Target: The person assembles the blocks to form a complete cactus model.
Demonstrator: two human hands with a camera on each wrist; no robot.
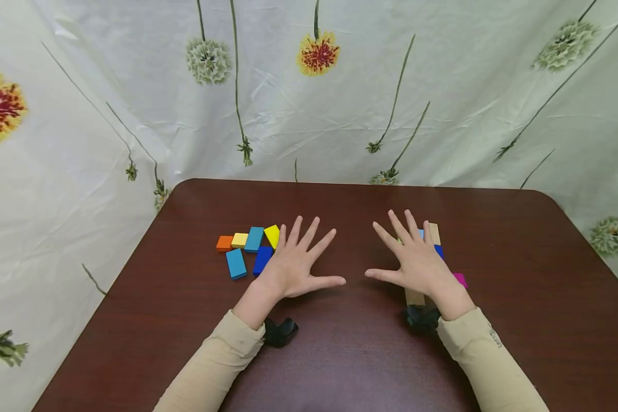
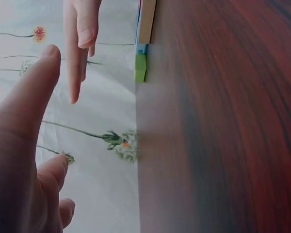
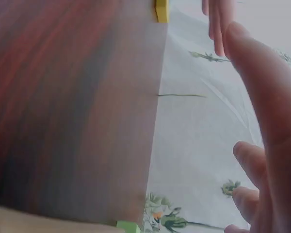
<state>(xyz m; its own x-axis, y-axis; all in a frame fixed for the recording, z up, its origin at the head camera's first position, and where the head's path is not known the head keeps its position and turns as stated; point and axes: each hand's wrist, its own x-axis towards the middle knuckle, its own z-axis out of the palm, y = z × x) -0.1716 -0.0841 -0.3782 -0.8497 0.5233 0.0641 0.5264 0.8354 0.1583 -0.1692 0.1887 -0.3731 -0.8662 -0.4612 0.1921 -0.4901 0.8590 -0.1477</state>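
My left hand (image 1: 297,262) is held above the table with its fingers straight and spread, holding nothing. It partly covers a group of blocks: an orange block (image 1: 224,244), a pale yellow block (image 1: 240,240), two light blue blocks (image 1: 236,264), a bright yellow block (image 1: 272,234) and a dark blue block (image 1: 262,260). To the right, my right hand (image 1: 417,264) is likewise spread and holds nothing. Around and beneath it show plain wooden blocks (image 1: 414,297), a magenta block (image 1: 460,279) and bits of blue ones. A green block (image 2: 140,68) appears in the left wrist view.
The dark reddish-brown table (image 1: 350,343) has rounded far corners. Behind it hangs a pale curtain (image 1: 309,114) printed with flowers. Black wrist devices (image 1: 280,332) sit below both wrists.
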